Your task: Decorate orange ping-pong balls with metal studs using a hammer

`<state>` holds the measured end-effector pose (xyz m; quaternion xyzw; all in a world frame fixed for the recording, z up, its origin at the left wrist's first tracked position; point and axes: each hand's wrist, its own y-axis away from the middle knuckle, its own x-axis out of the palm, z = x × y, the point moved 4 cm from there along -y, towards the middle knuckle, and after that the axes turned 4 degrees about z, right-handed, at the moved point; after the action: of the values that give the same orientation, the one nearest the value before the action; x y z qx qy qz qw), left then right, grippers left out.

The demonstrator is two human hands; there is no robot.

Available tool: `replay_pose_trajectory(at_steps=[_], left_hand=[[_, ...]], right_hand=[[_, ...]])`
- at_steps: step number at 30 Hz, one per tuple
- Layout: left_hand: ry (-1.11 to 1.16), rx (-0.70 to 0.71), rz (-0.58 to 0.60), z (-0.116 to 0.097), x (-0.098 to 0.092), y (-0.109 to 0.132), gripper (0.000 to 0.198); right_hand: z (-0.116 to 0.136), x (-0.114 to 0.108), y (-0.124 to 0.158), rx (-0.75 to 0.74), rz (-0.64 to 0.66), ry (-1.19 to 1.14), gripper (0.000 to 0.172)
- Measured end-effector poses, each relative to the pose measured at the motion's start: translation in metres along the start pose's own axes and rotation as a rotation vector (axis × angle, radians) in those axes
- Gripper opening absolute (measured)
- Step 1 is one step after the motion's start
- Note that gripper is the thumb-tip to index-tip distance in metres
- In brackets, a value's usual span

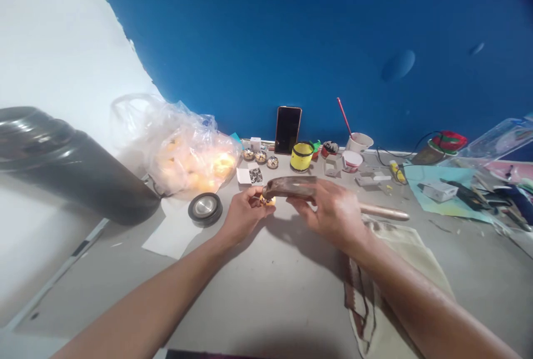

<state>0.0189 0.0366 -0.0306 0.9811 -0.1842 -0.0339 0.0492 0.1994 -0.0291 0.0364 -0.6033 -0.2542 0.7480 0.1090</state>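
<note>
My left hand (pixel 249 212) pinches a small orange ball (pixel 267 201) with dark and shiny bits on its surface, low over the table. My right hand (pixel 335 209) is wrapped round a worn brown hammer (pixel 291 186); its left end touches or hovers just over the ball, I cannot tell which. A copper-brown rod, seemingly its handle, sticks out right of the hand. Just beyond the left hand sits a small open white box (pixel 245 176) with dark, shiny little pieces (pixel 255 176). Several shiny studded balls, one of them here (pixel 272 162), stand behind it.
A clear bag of orange balls (pixel 187 162) and a dark bottle (pixel 79 165) stand left, near a round black lid (pixel 205 208). Behind are a phone (pixel 288 129), a yellow tub (pixel 301 157) and cups (pixel 360 141). A cloth (pixel 400 259) lies under my right forearm; tools (pixel 512 203) lie far right.
</note>
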Motion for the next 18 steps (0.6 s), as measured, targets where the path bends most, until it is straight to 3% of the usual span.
replay_pose_trajectory(at_steps=[3,8,12,16,18], left_hand=[[0.007,0.016,-0.001,0.000,0.000,0.000,0.032],[-0.039,0.023,-0.016,0.001,0.000,0.000,0.038],[0.011,0.017,0.019,-0.002,0.002,0.000,0.031],[0.070,-0.021,0.037,0.000,0.002,0.000,0.035],[0.142,-0.034,0.063,0.002,0.003,-0.001,0.037]], right_hand=[[-0.001,0.001,0.000,-0.013,0.029,0.005,0.037],[-0.002,-0.007,0.001,-0.049,-0.130,-0.017,0.036],[0.002,-0.001,0.002,-0.111,-0.039,0.025,0.037],[-0.009,-0.008,0.001,0.000,-0.133,-0.001,0.036],[-0.019,-0.008,-0.002,0.105,-0.119,-0.058,0.029]])
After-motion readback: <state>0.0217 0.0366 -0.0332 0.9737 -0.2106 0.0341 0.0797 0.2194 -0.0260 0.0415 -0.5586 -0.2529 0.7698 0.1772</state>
